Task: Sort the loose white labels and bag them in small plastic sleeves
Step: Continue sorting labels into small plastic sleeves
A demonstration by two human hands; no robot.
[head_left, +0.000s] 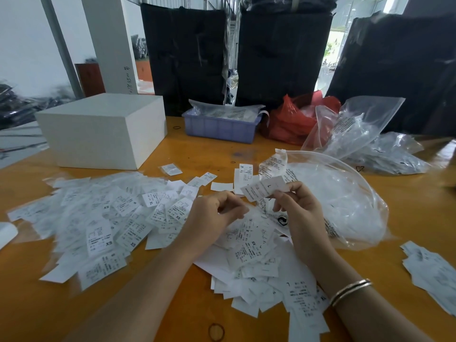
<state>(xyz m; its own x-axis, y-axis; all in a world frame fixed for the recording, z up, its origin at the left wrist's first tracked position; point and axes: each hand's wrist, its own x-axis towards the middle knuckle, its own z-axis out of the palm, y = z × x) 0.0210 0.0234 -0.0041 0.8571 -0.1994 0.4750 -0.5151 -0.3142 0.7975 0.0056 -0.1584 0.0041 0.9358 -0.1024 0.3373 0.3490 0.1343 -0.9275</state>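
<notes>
A smooth white rectangular box [103, 129] is set at the far left of the glossy orange table [29, 287]. Before it, a wide heap of bagged labels [98, 218] in thin clear sleeves is spread. The left hand [212, 215] is held over loose paper labels [249, 250], its fingers curled; what they hold cannot be told. A ribbed lavender plastic bin [219, 127] is seen behind. A flat white label marked L [264, 187] is pinched by the right hand [298, 208]. A crinkled clear zip bag [343, 198] lies rightward, with a red plastic bag [293, 119] beyond it.
</notes>
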